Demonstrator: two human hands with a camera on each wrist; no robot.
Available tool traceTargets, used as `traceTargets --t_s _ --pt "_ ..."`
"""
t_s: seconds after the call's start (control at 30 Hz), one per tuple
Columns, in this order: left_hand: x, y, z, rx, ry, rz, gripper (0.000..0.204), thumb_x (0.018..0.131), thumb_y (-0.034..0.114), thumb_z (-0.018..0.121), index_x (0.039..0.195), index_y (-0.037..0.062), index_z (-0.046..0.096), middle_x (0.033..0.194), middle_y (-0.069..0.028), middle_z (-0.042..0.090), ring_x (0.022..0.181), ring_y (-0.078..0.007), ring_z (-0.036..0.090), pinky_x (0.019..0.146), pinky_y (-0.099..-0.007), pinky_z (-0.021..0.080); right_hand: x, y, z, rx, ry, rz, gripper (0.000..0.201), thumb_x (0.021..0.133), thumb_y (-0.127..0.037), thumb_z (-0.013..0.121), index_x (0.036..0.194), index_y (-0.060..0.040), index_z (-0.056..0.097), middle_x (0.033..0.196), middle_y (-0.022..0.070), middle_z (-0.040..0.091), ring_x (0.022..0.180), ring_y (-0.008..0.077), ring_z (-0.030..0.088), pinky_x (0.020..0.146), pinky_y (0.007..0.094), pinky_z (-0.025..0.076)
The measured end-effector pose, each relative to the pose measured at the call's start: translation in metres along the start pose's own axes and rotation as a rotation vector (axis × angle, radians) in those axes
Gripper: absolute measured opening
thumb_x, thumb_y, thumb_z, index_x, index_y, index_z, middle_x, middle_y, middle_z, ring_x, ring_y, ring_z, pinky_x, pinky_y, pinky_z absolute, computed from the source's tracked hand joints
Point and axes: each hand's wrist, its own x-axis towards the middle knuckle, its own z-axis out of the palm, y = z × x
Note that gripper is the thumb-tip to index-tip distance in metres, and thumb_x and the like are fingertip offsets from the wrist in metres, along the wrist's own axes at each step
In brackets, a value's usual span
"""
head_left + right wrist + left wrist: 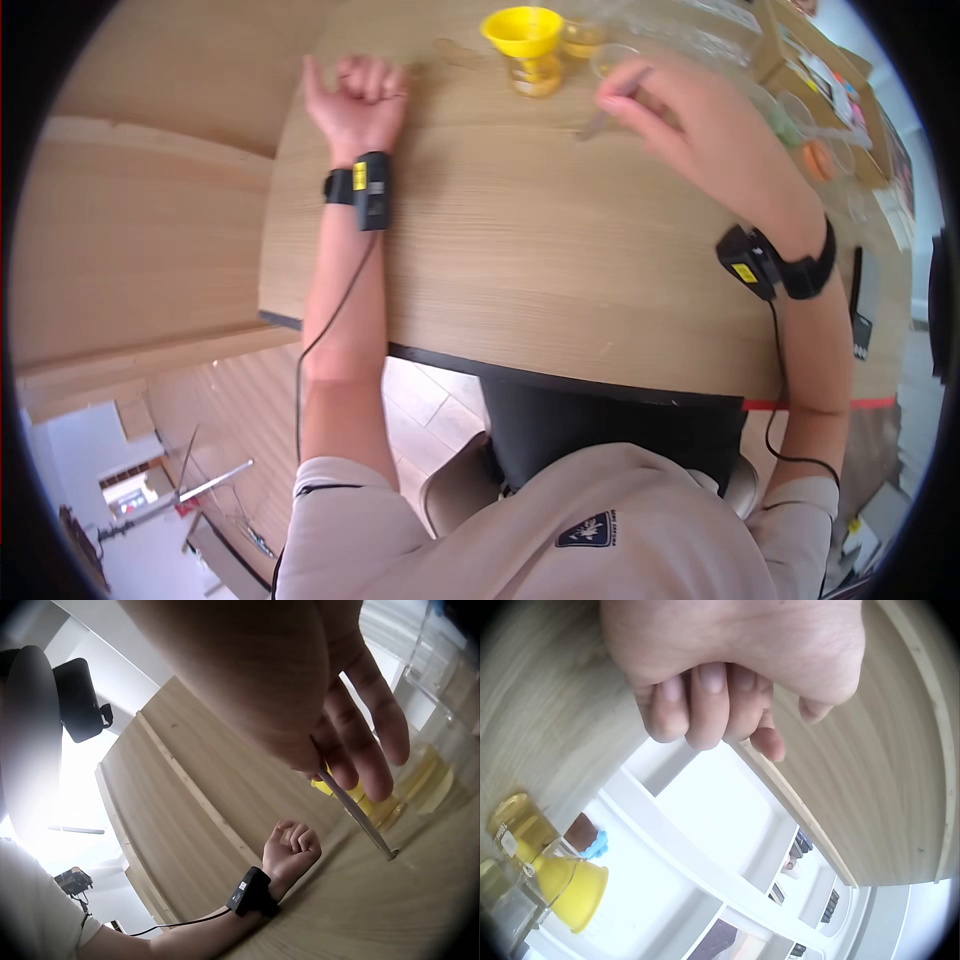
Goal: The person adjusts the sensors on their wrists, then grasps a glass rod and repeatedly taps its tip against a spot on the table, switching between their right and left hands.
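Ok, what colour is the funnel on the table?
Yellow: the funnel shows best in the head view.

The head camera looks down over the table (560, 250), well back from the yellow funnel (521, 34) on the person's side. The left wrist camera (374, 195) sits close behind the left hand (362, 108) and faces white shelves (705, 874) beyond the funnel. The right wrist camera (745, 262), close to the right hand (685, 110), looks low across the person's side of the funnel toward the left hand. All three views share the funnel, though there it appears mostly hidden.
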Motion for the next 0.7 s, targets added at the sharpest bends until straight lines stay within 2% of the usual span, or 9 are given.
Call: traceTargets --t_s 0.03,0.1,0.2,0.27,0.3,0.5,0.6,0.67,0.7 --pt "-0.002 0.002 0.002 0.018 -0.002 0.023 0.056 0.101 0.058 0.049 0.068 0.0123 0.045 0.059 0.0029 0.019 0.052 -0.0134 0.016 0.054 -0.0313 0.018 -0.001 0.003 0.002 -0.018 0.017 0.002 0.017 0.099 -0.020 0.062 0.103 -0.0045 0.067 0.076 0.0131 0.062 0.067 0.0280 0.058 0.063 0.0369 0.045" --pt "-0.005 -0.002 0.004 -0.024 -0.107 -0.039 0.058 0.101 0.060 0.048 0.068 0.0128 0.045 0.058 0.0031 0.018 0.052 -0.0131 0.016 0.054 -0.0307 0.018 -0.002 0.005 0.004 -0.047 0.036 0.006 0.017 0.099 -0.021 0.062 0.101 -0.0041 0.066 0.074 0.0127 0.060 0.065 0.0282 0.056 0.062 0.0378 0.044" --pt "-0.008 -0.003 0.007 -0.001 -0.109 -0.041 0.059 0.101 0.061 0.047 0.068 0.0131 0.044 0.058 0.0032 0.018 0.053 -0.0133 0.016 0.054 -0.0304 0.018 -0.003 0.005 0.003 -0.024 0.014 0.038 0.017 0.100 -0.021 0.062 0.101 -0.0040 0.065 0.072 0.0128 0.057 0.063 0.0285 0.053 0.061 0.0384 0.042" --pt "-0.008 -0.002 0.006 0.008 -0.115 -0.045 0.059 0.101 0.061 0.047 0.068 0.0131 0.044 0.058 0.0032 0.018 0.053 -0.0134 0.016 0.054 -0.0304 0.018 -0.002 0.003 0.000 -0.074 -0.067 0.090 0.021 0.103 -0.021 0.062 0.105 -0.0006 0.064 0.090 0.0066 0.064 0.066 0.0151 0.060 0.063 0.0280 0.049" --pt "-0.008 -0.002 0.006 0.006 -0.127 -0.048 0.059 0.101 0.062 0.047 0.067 0.0131 0.044 0.058 0.0032 0.018 0.053 -0.0134 0.016 0.054 -0.0305 0.018 -0.002 0.004 0.001 -0.073 -0.067 0.089 0.021 0.103 -0.021 0.062 0.105 -0.0006 0.064 0.090 0.0066 0.064 0.066 0.0151 0.060 0.063 0.0280 0.049" --pt "-0.006 0.000 0.002 -0.016 -0.143 -0.066 0.059 0.101 0.062 0.047 0.068 0.0128 0.043 0.058 0.0029 0.019 0.053 -0.0137 0.017 0.055 -0.0307 0.019 -0.003 -0.001 0.003 -0.115 -0.057 0.107 0.020 0.102 -0.020 0.061 0.106 -0.0010 0.065 0.091 0.0074 0.064 0.068 0.0168 0.061 0.062 0.0284 0.048" --pt "-0.003 -0.002 0.001 -0.018 -0.171 -0.066 0.059 0.102 0.061 0.046 0.069 0.0121 0.043 0.059 0.0024 0.022 0.054 -0.0140 0.018 0.054 -0.0308 0.019 -0.003 0.008 0.005 -0.180 -0.012 0.045 0.018 0.102 -0.019 0.063 0.105 -0.0011 0.065 0.090 0.0081 0.064 0.072 0.0177 0.061 0.062 0.0292 0.047" --pt "-0.004 0.000 0.000 -0.025 -0.169 -0.069 0.059 0.103 0.059 0.043 0.069 0.0105 0.043 0.062 0.0013 0.025 0.055 -0.0143 0.019 0.054 -0.0312 0.020 0.001 0.015 0.010 0.016 0.104 -0.129 0.022 0.099 -0.023 0.064 0.097 -0.0012 0.067 0.079 0.0119 0.063 0.067 0.0283 0.058 0.064 0.0356 0.046" --pt "-0.003 0.000 0.000 -0.030 -0.168 -0.073 0.059 0.103 0.059 0.043 0.069 0.0105 0.043 0.062 0.0013 0.025 0.055 -0.0143 0.019 0.054 -0.0312 0.020 0.002 0.015 0.013 0.013 0.101 -0.125 0.022 0.099 -0.023 0.064 0.097 -0.0012 0.067 0.079 0.0119 0.063 0.067 0.0283 0.058 0.064 0.0356 0.046"
